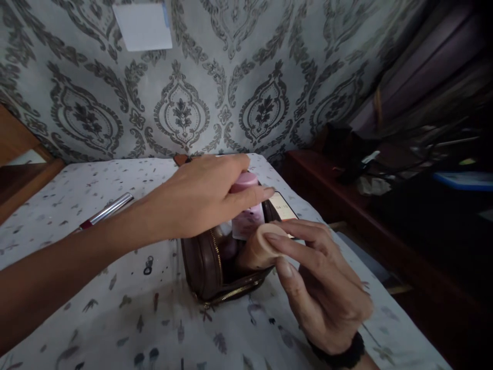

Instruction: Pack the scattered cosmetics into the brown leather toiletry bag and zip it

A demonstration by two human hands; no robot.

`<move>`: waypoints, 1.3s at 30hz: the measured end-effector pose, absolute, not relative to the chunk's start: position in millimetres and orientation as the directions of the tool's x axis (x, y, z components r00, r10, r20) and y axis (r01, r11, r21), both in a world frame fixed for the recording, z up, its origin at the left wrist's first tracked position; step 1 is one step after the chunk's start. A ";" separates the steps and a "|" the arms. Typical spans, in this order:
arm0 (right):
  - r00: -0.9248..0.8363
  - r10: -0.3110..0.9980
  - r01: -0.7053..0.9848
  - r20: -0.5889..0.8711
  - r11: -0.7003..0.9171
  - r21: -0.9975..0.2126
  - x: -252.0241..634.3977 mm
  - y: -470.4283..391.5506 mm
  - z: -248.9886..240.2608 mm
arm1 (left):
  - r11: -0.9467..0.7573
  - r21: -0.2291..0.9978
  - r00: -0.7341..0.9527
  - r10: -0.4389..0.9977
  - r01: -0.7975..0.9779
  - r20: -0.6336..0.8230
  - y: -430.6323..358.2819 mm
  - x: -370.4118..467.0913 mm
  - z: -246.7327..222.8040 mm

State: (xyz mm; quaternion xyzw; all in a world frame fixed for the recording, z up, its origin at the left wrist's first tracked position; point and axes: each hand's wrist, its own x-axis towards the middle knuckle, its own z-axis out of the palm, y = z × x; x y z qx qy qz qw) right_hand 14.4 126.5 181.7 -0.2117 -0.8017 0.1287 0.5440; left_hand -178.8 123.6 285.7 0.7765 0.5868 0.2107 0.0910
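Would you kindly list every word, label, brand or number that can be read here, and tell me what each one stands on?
"04 10": on the screen of the phone; small and soft, so read with some doubt.
Dark marks on the pink container: too blurred to read.
Beige container: no readable text on the part that shows.
I can make out no other wording.

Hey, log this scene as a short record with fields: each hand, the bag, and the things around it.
Left hand: at the pink bottle, thumb across its front; firmness of grip unclear
Right hand: fingers and thumb on the cap of a tilted beige bottle
Bag: brown, unzipped, both bottles partly inside
Beside bag: lit phone, partly hidden
Left of bag: silver-and-red tube
Surface: patterned white cloth
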 end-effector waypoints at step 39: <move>-0.404 0.501 0.177 0.766 0.864 -0.471 6.6 134.4 184.8 | -0.306 0.128 0.325 0.931 0.943 -0.164 133.4 -181.7 268.3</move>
